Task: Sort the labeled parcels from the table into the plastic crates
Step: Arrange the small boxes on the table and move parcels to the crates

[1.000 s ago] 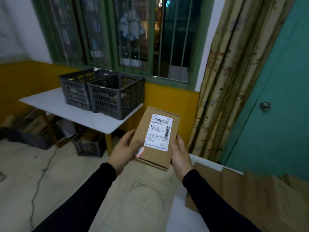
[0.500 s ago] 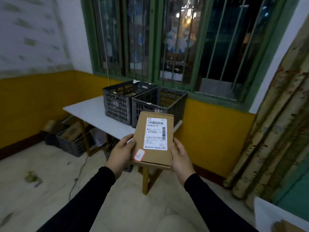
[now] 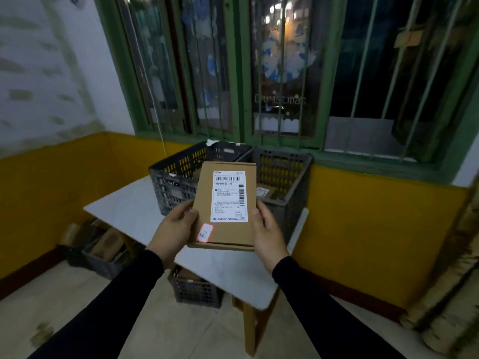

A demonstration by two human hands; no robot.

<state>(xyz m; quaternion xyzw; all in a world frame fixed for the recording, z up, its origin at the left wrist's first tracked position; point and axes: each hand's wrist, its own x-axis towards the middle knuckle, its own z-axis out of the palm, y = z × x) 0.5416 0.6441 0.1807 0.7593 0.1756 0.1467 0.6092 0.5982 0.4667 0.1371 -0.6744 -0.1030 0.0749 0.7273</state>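
You hold the parcel (image 3: 225,206) up in front of you with both hands, above the near edge of the desk (image 3: 134,213). Your left hand (image 3: 176,229) grips its lower left edge, thumb on the front just beside a small pink sticker (image 3: 204,232). Your right hand (image 3: 267,229) grips the lower right edge, thumb laid along the side. A white label (image 3: 229,196) with barcodes faces you. Under the desk a crate (image 3: 194,288) sits on the floor; what it holds is too dark to tell. Behind the parcel, two dark crates stand side by side on the desk. The right crate (image 3: 290,182) has a labeled box (image 3: 265,193) in it. The left crate's (image 3: 176,177) inside is hidden from you.
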